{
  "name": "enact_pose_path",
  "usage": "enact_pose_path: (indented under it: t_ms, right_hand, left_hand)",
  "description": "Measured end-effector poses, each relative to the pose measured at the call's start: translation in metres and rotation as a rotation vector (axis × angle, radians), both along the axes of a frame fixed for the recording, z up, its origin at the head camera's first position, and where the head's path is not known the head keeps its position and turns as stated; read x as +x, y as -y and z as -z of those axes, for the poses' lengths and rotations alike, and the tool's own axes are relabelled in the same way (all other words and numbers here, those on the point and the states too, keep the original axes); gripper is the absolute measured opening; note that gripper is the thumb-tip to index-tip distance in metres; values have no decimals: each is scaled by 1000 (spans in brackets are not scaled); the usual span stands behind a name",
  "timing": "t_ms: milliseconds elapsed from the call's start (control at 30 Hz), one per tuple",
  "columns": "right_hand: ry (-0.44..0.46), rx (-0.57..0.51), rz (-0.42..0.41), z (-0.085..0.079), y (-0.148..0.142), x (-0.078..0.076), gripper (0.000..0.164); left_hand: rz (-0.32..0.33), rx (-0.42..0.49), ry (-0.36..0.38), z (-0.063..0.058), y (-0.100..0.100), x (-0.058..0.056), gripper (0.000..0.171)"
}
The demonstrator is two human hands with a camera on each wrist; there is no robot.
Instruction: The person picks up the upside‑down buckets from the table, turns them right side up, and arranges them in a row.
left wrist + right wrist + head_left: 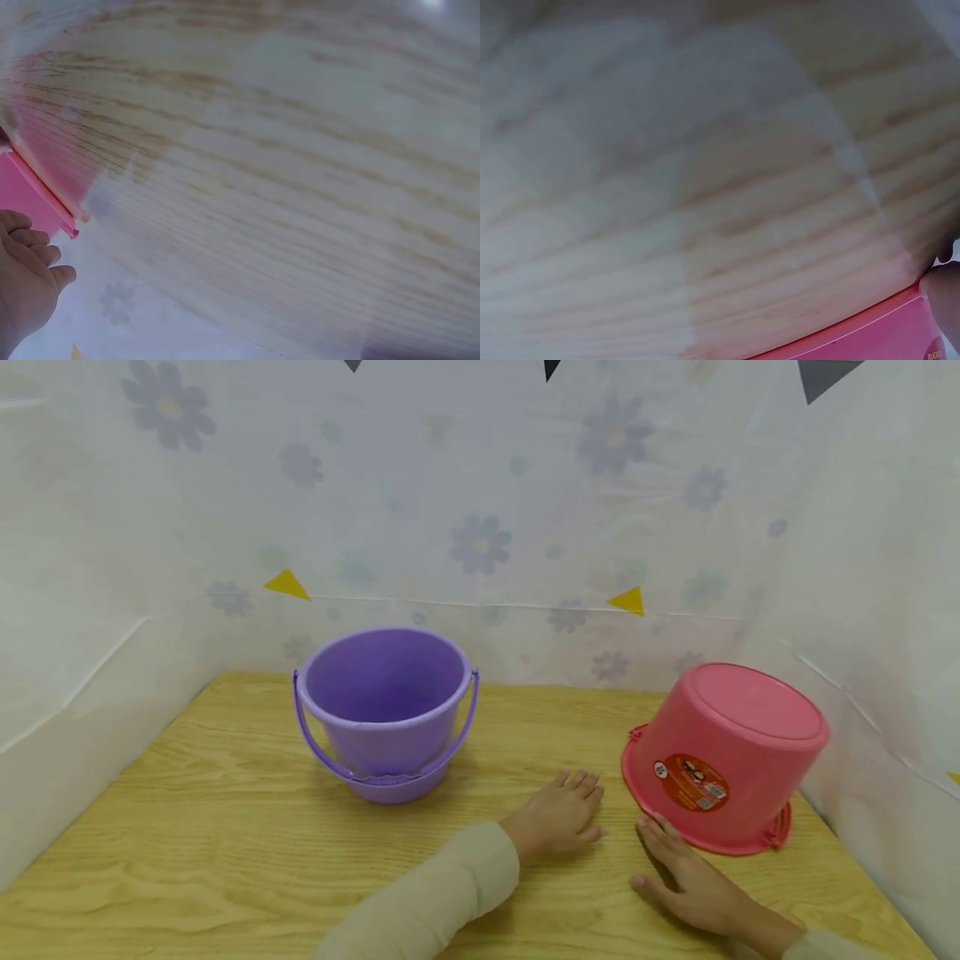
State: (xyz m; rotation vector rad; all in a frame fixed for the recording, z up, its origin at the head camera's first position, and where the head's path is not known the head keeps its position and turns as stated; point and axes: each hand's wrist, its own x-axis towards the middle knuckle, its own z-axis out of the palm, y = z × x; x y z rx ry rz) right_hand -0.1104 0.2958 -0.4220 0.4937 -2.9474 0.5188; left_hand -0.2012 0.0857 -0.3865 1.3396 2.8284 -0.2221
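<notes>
A pink bucket [738, 760] sits upside down at the right, its base facing up and a red round label on its side. My right hand [693, 885] has its fingertips at the near edge of the bucket's rim, fingers fairly straight and thumb spread. In the right wrist view, a finger [943, 304] meets the rim of the pink bucket [877, 337]. To the left of that bucket, my left hand [558, 817] is palm down with fingers extended, holding nothing. The left wrist view shows the left hand [26, 281] near the pink bucket [26, 199].
An upright purple bucket [386, 747] stands left of centre, its handle hanging down in front. Both buckets are on a wood-grain table [187, 835]. A flower-patterned white sheet [420, 510] encloses the back and sides, with yellow triangles [287, 584] on it.
</notes>
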Motion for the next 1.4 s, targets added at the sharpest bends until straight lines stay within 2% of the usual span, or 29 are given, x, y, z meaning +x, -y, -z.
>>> enact_pose_path:
  t_ms: [200,467,667,933,1133,1300,1400]
  right_hand:
    - [-24,-41,-54,1,6,1,66]
    - [-5,15,-62,-3,15,1,66]
    - [15,4,-76,-5,20,1,66]
    - [16,-5,-103,-6,25,2,66]
    - [-23,3,-131,-7,30,1,65]
    - [-66,18,-162,-5,35,1,64]
    - [-62,26,-178,-6,37,0,63]
  left_hand:
    - [-2,-8,-13,2,-1,0,59]
    - [-31,15,-11,5,1,-5,57]
    - [-49,-14,-15,8,0,-9,58]
    - [-44,-5,-10,11,-4,-12,58]
    - [-50,-5,-17,9,-2,-13,55]
    - [-61,-37,-20,9,-1,-13,56]
    - [-73,-58,-13,9,0,-14,56]
